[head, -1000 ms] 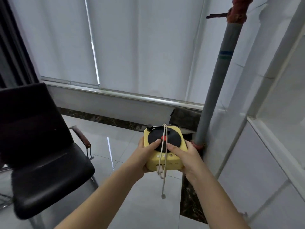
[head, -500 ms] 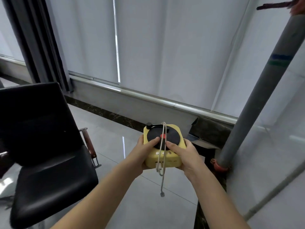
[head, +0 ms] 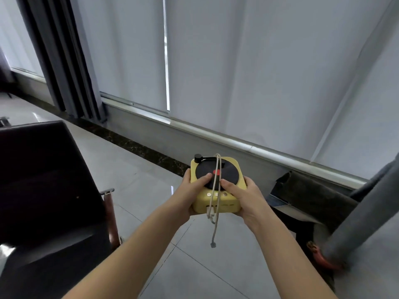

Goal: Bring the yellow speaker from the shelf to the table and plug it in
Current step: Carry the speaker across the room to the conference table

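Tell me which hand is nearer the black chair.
Left. The left hand grips the yellow speaker on its chair-side edge; the right hand grips the opposite edge, farther from the black chair.

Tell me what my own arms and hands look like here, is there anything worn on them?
Nothing is worn on them. The bare left hand and bare right hand have no gloves, and no rings show on the visible fingers. The left forearm and right forearm are uncovered up to the frame's bottom edge: no sleeve, watch, bracelet or marking is in view.
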`<state>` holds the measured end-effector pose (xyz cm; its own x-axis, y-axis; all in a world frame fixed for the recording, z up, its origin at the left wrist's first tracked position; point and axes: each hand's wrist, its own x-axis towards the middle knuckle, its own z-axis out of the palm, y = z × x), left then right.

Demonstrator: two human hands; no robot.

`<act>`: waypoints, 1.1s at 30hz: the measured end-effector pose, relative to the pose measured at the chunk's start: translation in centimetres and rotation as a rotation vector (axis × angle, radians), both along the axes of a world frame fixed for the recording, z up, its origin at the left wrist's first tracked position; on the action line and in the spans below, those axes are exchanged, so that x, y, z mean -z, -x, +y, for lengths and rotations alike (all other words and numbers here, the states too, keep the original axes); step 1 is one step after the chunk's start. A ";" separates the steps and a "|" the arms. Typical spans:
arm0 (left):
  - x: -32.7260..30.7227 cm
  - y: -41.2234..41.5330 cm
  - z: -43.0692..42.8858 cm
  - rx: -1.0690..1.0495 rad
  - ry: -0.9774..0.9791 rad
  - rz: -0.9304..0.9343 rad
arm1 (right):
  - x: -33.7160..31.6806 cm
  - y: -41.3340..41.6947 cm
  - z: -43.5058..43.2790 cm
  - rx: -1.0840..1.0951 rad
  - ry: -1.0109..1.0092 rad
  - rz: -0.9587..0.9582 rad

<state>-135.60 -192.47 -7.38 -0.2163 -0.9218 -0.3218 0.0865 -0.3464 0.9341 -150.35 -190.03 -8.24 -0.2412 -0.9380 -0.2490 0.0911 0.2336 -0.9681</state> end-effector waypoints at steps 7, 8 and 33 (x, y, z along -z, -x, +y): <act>0.2 1.3 -9.9 -0.063 -0.021 -0.016 | 0.4 1.4 -11.0 -0.070 -0.014 0.009; 0.4 1.6 -11.6 -0.074 -0.014 -0.022 | 0.7 1.7 -13.0 -0.082 -0.023 0.006; 0.9 -3.5 -48.4 -0.580 -0.070 0.013 | 0.6 -4.7 -56.9 -0.581 -0.033 0.046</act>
